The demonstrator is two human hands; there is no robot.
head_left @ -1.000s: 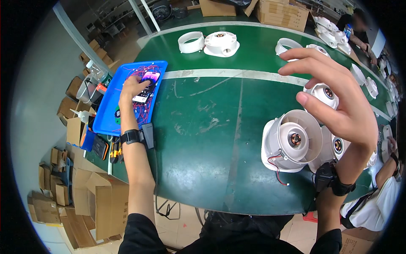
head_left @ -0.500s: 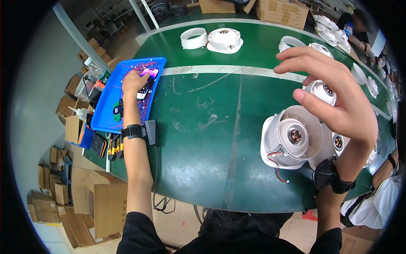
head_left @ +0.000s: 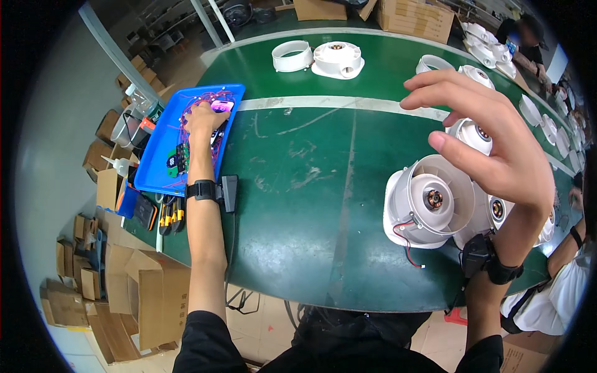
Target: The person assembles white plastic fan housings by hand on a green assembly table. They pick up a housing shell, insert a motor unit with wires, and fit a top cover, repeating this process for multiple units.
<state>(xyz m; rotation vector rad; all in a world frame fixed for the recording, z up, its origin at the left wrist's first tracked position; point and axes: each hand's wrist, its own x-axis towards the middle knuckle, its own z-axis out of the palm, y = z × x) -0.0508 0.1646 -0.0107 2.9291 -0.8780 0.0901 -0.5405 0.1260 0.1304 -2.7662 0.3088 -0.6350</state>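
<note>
Reaching into the blue tray [head_left: 155, 149], the left hand [head_left: 202, 119] is placed over a phone [head_left: 222, 106], its grip indiscernible; the right hand [head_left: 505, 146] is held with fingers apart. More of the phone is hidden than before.

The phone [head_left: 222, 105] lies face up, slanted, in the blue tray [head_left: 155, 143] to my left, on a tangle of red wires [head_left: 211, 97]; I partly cover its lit, pink-purple screen [head_left: 220, 107]. The white fan housing [head_left: 430, 214] stands upright to my right, open at the top, copper windings [head_left: 434, 199] exposed at its hub [head_left: 428, 182], one thin lead [head_left: 409, 253] trailing onto the green tabletop [head_left: 292, 217].
</note>
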